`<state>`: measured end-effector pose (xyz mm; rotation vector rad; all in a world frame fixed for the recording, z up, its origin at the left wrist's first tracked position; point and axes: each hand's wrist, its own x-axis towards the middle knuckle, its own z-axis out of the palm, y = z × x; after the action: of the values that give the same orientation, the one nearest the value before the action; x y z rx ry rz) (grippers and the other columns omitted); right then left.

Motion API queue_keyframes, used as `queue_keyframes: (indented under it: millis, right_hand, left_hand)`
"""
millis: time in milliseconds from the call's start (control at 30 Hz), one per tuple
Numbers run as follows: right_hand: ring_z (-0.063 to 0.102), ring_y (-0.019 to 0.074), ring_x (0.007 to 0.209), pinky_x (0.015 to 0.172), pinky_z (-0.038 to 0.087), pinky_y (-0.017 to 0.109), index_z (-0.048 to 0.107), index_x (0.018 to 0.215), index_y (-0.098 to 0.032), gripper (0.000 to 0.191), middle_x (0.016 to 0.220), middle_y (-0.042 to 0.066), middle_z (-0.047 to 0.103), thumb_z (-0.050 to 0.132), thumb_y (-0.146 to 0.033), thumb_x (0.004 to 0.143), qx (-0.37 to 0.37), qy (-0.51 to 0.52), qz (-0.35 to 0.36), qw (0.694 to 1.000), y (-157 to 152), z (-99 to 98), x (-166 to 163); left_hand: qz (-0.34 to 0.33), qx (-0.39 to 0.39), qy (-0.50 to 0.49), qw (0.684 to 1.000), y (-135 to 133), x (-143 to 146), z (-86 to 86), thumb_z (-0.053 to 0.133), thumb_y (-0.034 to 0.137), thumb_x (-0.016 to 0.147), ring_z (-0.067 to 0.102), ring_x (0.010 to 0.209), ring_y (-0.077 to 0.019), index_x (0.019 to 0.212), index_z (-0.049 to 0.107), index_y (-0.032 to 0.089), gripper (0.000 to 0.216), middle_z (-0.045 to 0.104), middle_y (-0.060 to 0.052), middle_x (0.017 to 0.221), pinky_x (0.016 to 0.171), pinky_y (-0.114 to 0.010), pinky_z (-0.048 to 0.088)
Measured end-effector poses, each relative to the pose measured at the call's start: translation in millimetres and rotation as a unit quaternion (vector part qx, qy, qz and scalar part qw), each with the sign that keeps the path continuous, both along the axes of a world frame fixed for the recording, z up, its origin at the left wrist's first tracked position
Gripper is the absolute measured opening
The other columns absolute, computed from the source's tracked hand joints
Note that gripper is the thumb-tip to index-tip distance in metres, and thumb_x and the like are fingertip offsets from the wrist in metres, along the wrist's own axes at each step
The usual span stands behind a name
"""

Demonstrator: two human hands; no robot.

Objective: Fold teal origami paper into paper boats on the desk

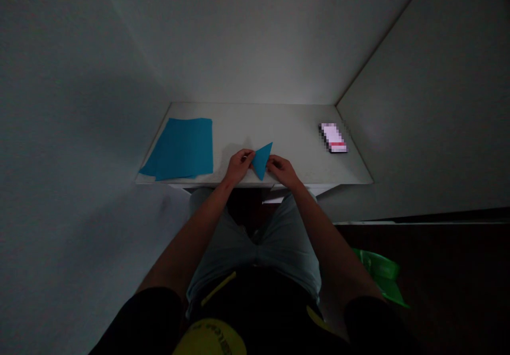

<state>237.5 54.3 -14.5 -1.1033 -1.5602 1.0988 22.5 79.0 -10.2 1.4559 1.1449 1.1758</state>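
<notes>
A small piece of blue paper (262,160), folded into a triangle, is held up above the white table near its front edge. My left hand (240,165) pinches its left corner between thumb and fingers. On the other side, my right hand (281,169) has its fingers closed at the paper's right edge. The fingertips behind the paper are partly hidden. To the left of my hands lies a stack of blue paper sheets (183,148), slightly fanned at its lower left.
The white table (239,118) stands against the wall, with walls on both sides. A phone (333,137) with a lit, blurred screen lies at the table's right. On the dark floor at lower right is a green plastic object (382,272).
</notes>
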Motion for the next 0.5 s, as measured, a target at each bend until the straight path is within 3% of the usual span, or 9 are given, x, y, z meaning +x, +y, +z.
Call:
queue_keyframes:
  millis: [133, 367, 500]
  right_hand:
    - [0.068, 0.0199, 0.077, 0.079, 0.057, 0.034, 0.076, 0.112, -0.023, 0.039, 0.084, 0.001, 0.074, 0.069, -0.053, 0.087, -0.001, -0.004, -0.016, 1.0, -0.2, -0.6, 0.2]
    - [0.074, 0.0294, 0.092, 0.086, 0.057, 0.04, 0.078, 0.109, -0.024, 0.03, 0.099, 0.007, 0.081, 0.074, -0.036, 0.083, -0.005, -0.215, -0.134, 0.967, -4.0, 5.2, -16.6]
    - [0.074, 0.0297, 0.097, 0.085, 0.057, 0.039, 0.076, 0.117, -0.031, 0.034, 0.105, 0.003, 0.082, 0.075, -0.034, 0.084, 0.0, -0.234, -0.16, 0.959, -7.4, 13.1, -24.2]
  left_hand:
    - [-0.014, -0.001, 0.005, 1.0, -1.4, 0.2, 1.8, 0.071, 0.057, 0.096, 0.07, 0.073, -0.0163, 0.102, 0.075, 0.019, 0.039, 0.078, -0.006, 0.094, 0.066, -0.028, 0.061]
    - [-0.072, 0.076, 0.067, 0.992, -5.9, 3.0, 1.3, 0.071, 0.049, 0.098, 0.075, 0.092, -0.0194, 0.111, 0.08, 0.019, 0.035, 0.08, -0.009, 0.11, 0.087, -0.034, 0.062]
    - [-0.099, 0.112, 0.075, 0.986, -13.0, 4.8, 1.4, 0.086, 0.05, 0.086, 0.074, 0.099, -0.021, 0.119, 0.079, 0.02, 0.045, 0.076, -0.01, 0.119, 0.089, -0.034, 0.062]
